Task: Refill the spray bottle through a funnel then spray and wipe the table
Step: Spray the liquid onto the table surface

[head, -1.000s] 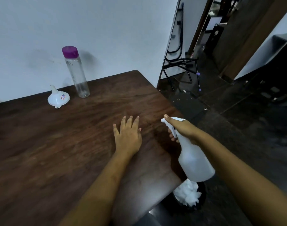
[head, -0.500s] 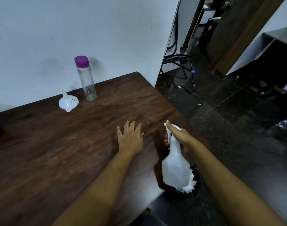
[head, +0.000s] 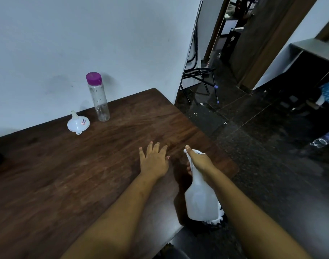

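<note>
My right hand grips the neck and trigger head of a white spray bottle, held over the right edge of the dark wooden table, nozzle pointing away from me. Flat on the tabletop just left of it lies my left hand, fingers spread. A white funnel lies mouth-down near the wall. Beside it stands a clear bottle with a purple cap.
A white wall runs behind the table. White crumpled material in a dark bin shows under the spray bottle on the floor. A black folded stand leans past the wall corner. Dark tiled floor spreads right, with a plastic bottle lying on it.
The spray bottle has swung from over the floor towards the table edge and hangs more upright. My left hand stays flat on the table. The view has tilted up a little.
</note>
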Demonstrator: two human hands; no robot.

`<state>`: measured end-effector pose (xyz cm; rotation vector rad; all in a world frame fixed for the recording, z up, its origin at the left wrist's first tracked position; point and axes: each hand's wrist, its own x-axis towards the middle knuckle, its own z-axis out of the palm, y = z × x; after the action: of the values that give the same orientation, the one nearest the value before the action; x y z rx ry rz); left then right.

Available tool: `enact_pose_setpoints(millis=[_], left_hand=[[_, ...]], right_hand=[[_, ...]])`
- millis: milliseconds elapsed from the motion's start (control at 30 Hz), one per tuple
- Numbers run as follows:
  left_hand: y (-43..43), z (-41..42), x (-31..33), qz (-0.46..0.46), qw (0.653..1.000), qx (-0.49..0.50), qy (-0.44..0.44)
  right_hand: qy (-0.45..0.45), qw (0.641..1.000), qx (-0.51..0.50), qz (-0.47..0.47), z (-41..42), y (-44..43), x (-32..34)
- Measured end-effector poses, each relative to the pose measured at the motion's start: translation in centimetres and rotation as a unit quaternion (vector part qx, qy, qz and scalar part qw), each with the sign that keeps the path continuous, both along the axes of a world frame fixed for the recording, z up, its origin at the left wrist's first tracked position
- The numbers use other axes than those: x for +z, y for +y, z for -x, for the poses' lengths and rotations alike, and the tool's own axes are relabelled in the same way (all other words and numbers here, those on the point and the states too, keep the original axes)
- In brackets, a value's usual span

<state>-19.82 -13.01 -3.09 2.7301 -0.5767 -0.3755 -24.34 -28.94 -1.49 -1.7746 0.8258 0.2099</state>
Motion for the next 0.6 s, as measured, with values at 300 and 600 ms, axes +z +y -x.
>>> enact_pose_setpoints(millis=[300, 600], left_hand=[[0.1, -0.8, 0.8, 0.017, 1.000, 0.011, 0.007], [0.7, -1.2, 1.3, 0.016, 1.000, 0.014, 0.002]], right_hand=[[0.036, 0.998, -0.051, -0.015, -1.4, 0.6, -0.8], [0.007, 1.000, -0.008, -0.018, -0.9, 0.5, 0.1]])
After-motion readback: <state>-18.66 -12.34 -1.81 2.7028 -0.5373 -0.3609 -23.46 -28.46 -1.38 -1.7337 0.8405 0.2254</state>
